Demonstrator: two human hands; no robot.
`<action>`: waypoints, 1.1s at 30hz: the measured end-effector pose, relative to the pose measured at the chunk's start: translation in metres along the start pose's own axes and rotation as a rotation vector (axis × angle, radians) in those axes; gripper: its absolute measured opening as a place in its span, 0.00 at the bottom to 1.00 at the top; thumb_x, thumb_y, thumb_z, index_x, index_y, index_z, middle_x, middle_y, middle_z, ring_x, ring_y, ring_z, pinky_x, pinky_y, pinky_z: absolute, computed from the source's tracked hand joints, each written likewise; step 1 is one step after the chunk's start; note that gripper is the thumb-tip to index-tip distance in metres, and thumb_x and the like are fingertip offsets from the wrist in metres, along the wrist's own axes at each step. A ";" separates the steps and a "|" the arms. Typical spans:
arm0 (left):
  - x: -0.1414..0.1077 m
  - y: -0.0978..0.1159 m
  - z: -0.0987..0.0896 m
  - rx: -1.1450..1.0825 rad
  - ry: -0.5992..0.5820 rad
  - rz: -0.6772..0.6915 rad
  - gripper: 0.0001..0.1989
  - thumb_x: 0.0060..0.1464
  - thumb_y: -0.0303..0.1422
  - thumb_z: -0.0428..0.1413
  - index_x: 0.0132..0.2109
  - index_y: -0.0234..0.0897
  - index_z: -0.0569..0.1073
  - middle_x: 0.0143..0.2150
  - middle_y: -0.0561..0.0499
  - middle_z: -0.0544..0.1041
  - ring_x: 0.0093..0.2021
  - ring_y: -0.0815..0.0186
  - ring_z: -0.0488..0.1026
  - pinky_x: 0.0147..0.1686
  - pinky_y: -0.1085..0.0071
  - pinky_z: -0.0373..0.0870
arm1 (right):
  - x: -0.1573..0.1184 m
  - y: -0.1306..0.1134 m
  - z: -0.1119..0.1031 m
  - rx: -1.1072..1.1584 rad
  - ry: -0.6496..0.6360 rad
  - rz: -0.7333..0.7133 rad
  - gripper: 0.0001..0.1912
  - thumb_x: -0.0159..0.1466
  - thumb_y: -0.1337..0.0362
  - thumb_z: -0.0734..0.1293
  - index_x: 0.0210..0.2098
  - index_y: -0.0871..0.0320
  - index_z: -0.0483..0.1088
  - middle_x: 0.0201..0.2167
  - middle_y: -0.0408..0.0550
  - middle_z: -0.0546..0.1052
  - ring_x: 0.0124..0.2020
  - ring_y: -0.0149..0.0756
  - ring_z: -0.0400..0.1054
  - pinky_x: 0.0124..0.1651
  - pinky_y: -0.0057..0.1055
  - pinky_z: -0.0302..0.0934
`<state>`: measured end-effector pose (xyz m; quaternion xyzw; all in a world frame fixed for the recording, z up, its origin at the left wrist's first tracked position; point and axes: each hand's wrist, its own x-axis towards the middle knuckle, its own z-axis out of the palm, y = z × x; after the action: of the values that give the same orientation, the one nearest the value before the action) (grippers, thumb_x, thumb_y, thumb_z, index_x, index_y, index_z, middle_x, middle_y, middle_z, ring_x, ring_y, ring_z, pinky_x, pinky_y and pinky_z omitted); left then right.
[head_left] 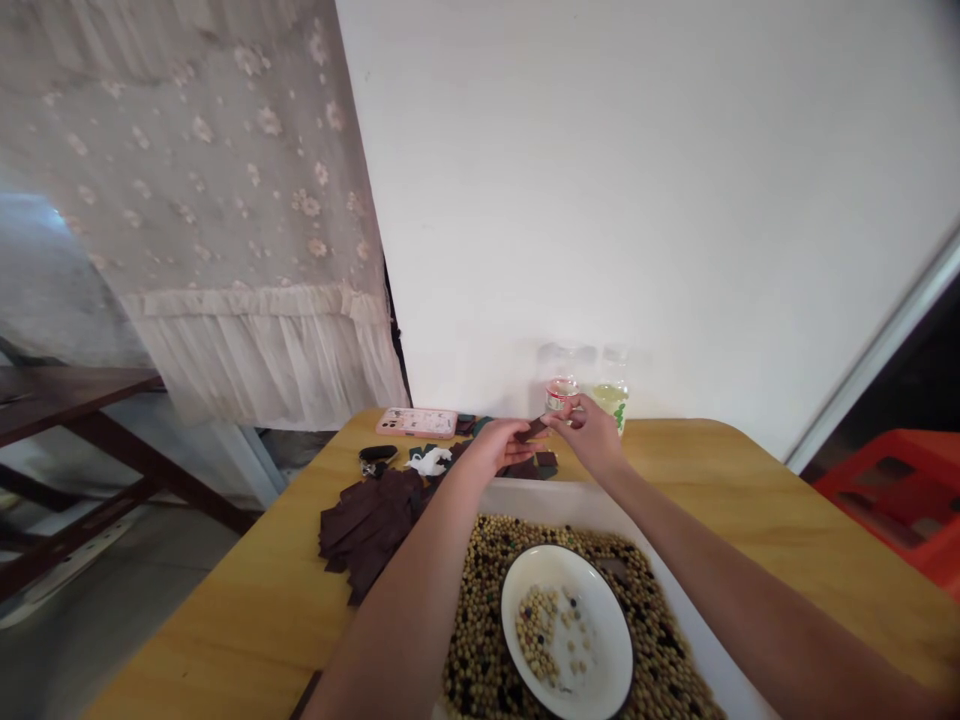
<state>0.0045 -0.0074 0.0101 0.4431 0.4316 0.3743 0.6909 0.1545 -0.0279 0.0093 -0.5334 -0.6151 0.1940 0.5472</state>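
My left hand (501, 446) and my right hand (591, 432) meet beyond the far rim of a white tray (540, 492). Between them is a small dark brown flat piece (532, 429), like leather or cloth; the left fingers support it while the right fingertips pinch its end. Yellowish and black beads or beans (480, 590) fill the tray. On them rests a white dark-rimmed bowl (604, 660) with a few similar grains inside. A pile of dark brown flat pieces (371, 525) lies left of my left forearm, and smaller dark squares (546, 460) lie near my hands.
Against the white wall stand a clear bottle with a red label (561, 390) and one with green markings (611, 395). A pink patterned phone (416, 422), a black key fob (377, 453) and crumpled white tissue (430, 461) lie back left. A red stool (900, 490) stands right of the wooden table (720, 470).
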 end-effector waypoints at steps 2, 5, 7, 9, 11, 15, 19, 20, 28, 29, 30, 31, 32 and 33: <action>0.000 0.000 0.000 0.011 0.004 0.005 0.08 0.48 0.28 0.50 0.35 0.33 0.72 0.37 0.46 0.77 0.31 0.68 0.75 0.27 0.78 0.70 | -0.001 -0.001 0.002 -0.001 -0.025 -0.006 0.15 0.49 0.53 0.65 0.23 0.55 0.56 0.23 0.43 0.76 0.21 0.34 0.68 0.28 0.30 0.58; 0.000 0.000 0.000 0.019 -0.002 0.009 0.08 0.48 0.28 0.50 0.35 0.33 0.72 0.38 0.46 0.77 0.31 0.68 0.75 0.27 0.78 0.69 | 0.000 0.000 0.002 -0.015 -0.021 0.006 0.15 0.49 0.54 0.65 0.22 0.56 0.56 0.23 0.43 0.76 0.20 0.33 0.67 0.28 0.30 0.58; 0.000 0.000 0.000 0.016 -0.019 0.013 0.08 0.48 0.28 0.50 0.35 0.33 0.72 0.38 0.46 0.77 0.30 0.68 0.75 0.26 0.78 0.69 | 0.000 0.001 0.000 -0.024 0.008 0.015 0.15 0.49 0.54 0.65 0.22 0.56 0.56 0.23 0.43 0.76 0.20 0.33 0.67 0.28 0.30 0.58; 0.000 0.000 0.000 0.012 -0.021 0.014 0.07 0.48 0.28 0.50 0.34 0.33 0.71 0.37 0.46 0.77 0.29 0.69 0.75 0.25 0.79 0.69 | 0.000 0.001 -0.001 -0.027 0.032 0.020 0.15 0.49 0.54 0.65 0.22 0.56 0.56 0.22 0.43 0.75 0.21 0.33 0.67 0.28 0.30 0.58; 0.000 0.000 -0.001 0.007 -0.018 0.014 0.07 0.48 0.28 0.50 0.34 0.33 0.71 0.37 0.46 0.77 0.28 0.69 0.75 0.25 0.79 0.69 | 0.000 0.002 -0.001 -0.022 0.032 0.022 0.15 0.49 0.54 0.65 0.22 0.56 0.56 0.23 0.43 0.75 0.21 0.33 0.67 0.28 0.30 0.58; 0.001 0.000 -0.001 0.004 -0.008 0.009 0.07 0.47 0.27 0.50 0.34 0.33 0.71 0.36 0.46 0.77 0.29 0.68 0.75 0.26 0.78 0.70 | -0.001 0.001 0.003 0.000 -0.024 0.001 0.15 0.49 0.54 0.65 0.22 0.55 0.56 0.23 0.43 0.76 0.20 0.32 0.66 0.27 0.30 0.58; 0.000 0.000 0.000 0.011 -0.003 0.002 0.08 0.47 0.27 0.51 0.35 0.32 0.72 0.36 0.45 0.77 0.29 0.68 0.75 0.26 0.78 0.70 | 0.000 0.003 0.002 0.000 -0.004 0.005 0.16 0.49 0.53 0.66 0.22 0.55 0.56 0.23 0.44 0.75 0.20 0.33 0.67 0.28 0.30 0.59; 0.000 0.001 0.001 0.014 -0.010 0.002 0.08 0.47 0.28 0.51 0.35 0.32 0.72 0.37 0.45 0.77 0.29 0.68 0.75 0.26 0.78 0.70 | 0.001 0.004 0.001 0.002 0.011 0.010 0.16 0.49 0.53 0.66 0.22 0.56 0.56 0.23 0.44 0.75 0.21 0.33 0.67 0.28 0.30 0.59; 0.002 -0.001 -0.001 0.053 -0.028 0.004 0.09 0.48 0.29 0.51 0.37 0.34 0.73 0.38 0.46 0.77 0.32 0.67 0.75 0.28 0.78 0.70 | -0.001 0.001 0.003 0.000 -0.014 -0.004 0.15 0.49 0.53 0.65 0.21 0.55 0.56 0.23 0.43 0.75 0.21 0.33 0.67 0.28 0.30 0.59; 0.003 -0.001 -0.001 0.058 -0.029 0.002 0.09 0.48 0.29 0.51 0.37 0.34 0.73 0.37 0.46 0.77 0.32 0.67 0.75 0.27 0.78 0.70 | -0.001 0.001 0.004 -0.002 -0.025 -0.005 0.15 0.49 0.54 0.65 0.21 0.55 0.56 0.23 0.43 0.75 0.21 0.34 0.67 0.28 0.31 0.59; 0.003 -0.001 -0.001 0.060 -0.028 -0.001 0.09 0.48 0.29 0.51 0.37 0.34 0.73 0.38 0.46 0.77 0.32 0.67 0.75 0.27 0.78 0.70 | -0.001 0.001 0.004 -0.004 -0.030 -0.005 0.15 0.49 0.54 0.65 0.21 0.55 0.56 0.23 0.43 0.75 0.21 0.33 0.68 0.28 0.31 0.59; 0.003 -0.001 -0.001 0.059 -0.030 -0.001 0.09 0.48 0.28 0.51 0.37 0.34 0.73 0.38 0.46 0.77 0.31 0.67 0.75 0.27 0.78 0.70 | -0.001 0.001 0.003 -0.005 -0.027 -0.002 0.14 0.49 0.55 0.65 0.21 0.55 0.56 0.23 0.43 0.75 0.22 0.33 0.68 0.29 0.31 0.59; 0.003 -0.001 -0.001 0.057 -0.033 0.000 0.09 0.48 0.28 0.51 0.37 0.34 0.73 0.38 0.46 0.77 0.31 0.67 0.75 0.26 0.78 0.70 | 0.000 0.002 0.002 -0.007 -0.018 0.003 0.14 0.49 0.56 0.65 0.22 0.55 0.56 0.23 0.43 0.75 0.22 0.33 0.68 0.29 0.30 0.59; 0.002 0.000 -0.001 0.055 -0.036 0.000 0.10 0.48 0.28 0.51 0.37 0.34 0.73 0.38 0.46 0.77 0.30 0.68 0.75 0.26 0.78 0.70 | 0.000 0.002 0.001 -0.009 -0.004 0.011 0.13 0.49 0.56 0.65 0.22 0.55 0.56 0.24 0.43 0.75 0.23 0.33 0.68 0.29 0.30 0.59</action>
<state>0.0048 -0.0053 0.0091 0.4685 0.4292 0.3540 0.6863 0.1544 -0.0266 0.0070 -0.5389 -0.6141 0.1955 0.5425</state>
